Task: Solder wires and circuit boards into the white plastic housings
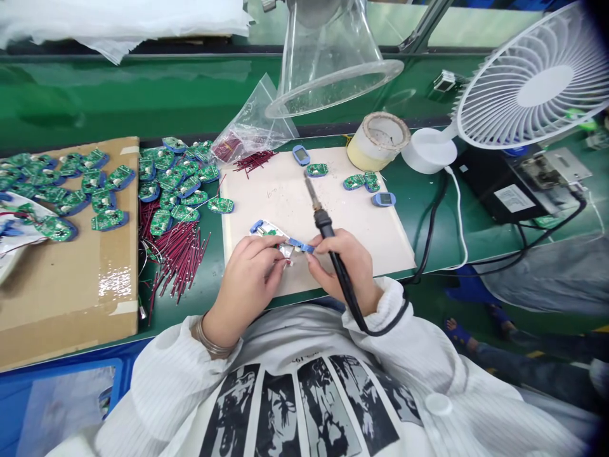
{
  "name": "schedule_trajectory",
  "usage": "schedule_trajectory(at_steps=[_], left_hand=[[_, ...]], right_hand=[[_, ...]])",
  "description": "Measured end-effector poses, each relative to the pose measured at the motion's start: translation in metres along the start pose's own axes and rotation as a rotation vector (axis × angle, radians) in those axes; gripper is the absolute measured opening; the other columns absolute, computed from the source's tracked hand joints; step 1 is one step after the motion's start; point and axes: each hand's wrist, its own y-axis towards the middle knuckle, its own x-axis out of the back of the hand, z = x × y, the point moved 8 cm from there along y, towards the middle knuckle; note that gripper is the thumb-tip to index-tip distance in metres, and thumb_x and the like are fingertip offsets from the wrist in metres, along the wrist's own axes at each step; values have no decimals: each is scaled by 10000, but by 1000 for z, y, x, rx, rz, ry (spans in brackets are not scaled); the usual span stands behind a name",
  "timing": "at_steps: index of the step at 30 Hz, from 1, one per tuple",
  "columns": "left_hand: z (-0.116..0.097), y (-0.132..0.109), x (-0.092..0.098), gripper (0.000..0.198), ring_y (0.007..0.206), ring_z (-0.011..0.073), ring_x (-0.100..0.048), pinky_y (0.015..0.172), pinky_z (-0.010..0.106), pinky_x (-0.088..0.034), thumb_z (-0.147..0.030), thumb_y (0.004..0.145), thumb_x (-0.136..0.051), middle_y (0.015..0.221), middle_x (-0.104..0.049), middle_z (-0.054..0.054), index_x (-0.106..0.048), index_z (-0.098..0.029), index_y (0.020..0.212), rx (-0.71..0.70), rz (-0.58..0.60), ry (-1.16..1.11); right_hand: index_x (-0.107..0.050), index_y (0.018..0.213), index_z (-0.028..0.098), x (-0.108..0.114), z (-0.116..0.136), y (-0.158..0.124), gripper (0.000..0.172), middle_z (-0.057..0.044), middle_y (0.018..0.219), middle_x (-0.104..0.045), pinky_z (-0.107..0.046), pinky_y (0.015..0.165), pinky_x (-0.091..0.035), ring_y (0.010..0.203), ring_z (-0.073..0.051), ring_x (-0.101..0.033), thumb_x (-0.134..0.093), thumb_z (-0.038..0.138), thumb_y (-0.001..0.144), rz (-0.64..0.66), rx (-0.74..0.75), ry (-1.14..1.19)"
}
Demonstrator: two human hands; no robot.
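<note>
My right hand (352,263) is closed around a soldering iron (339,263), its metal tip pointing up and away from me. The same hand's thumb and fingertips also touch the blue end (301,245) of a small assembly. My left hand (250,270) pinches this white-and-blue plastic assembly (259,226) from the other side, low over the pale work board (271,190). Some green circuit board shows in it, but my fingers cover much of it. A small whitish piece (286,251) is at my left fingertips; I cannot make out its kind.
Green circuit boards (174,181) are heaped at left, beside dark red wires (183,260) and a cardboard sheet (71,279). Behind the board are a plastic bag (257,124), a tape roll (378,143) and a clear hood (328,76). A white fan (431,149) stands right.
</note>
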Motion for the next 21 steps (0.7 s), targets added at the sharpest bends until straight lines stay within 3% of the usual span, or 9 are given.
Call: schedule_trajectory(at_steps=[3, 8, 15, 21], left_hand=[[5, -2, 3, 36, 980, 206, -631, 904, 388, -504, -163, 867, -640, 1053, -725, 62, -665, -173, 843, 69, -33, -57], [2, -2, 12, 38, 894, 183, -621, 848, 357, -497, -156, 847, -670, 917, -739, 28, -670, -184, 821, 46, -64, -116], [-11, -6, -5, 131, 892, 221, -527, 809, 389, -492, -134, 903, -538, 932, -720, 65, -634, -147, 991, -188, 180, -31], [-13, -13, -10, 110, 950, 235, -523, 863, 423, -499, -99, 899, -520, 1231, -672, 95, -603, -145, 954, -233, 172, 66]], right_hand=[[-519, 1027, 248, 4, -12, -4, 265, -15, 918, -623, -315, 712, -581, 802, -177, -657, -675, 178, 826, -111, -172, 84], [-517, 1095, 238, 0, -24, -12, 271, -49, 1103, -606, -309, 730, -607, 794, -151, -670, -661, 200, 868, -83, -339, 232], [-553, 1031, 253, 5, -7, -5, 146, -32, 979, -660, -329, 813, -567, 916, -187, -656, -574, 162, 919, -46, -142, 50], [-559, 1020, 247, 8, -1, 2, 133, -41, 1049, -677, -319, 867, -552, 982, -183, -657, -544, 151, 929, -78, -110, 41]])
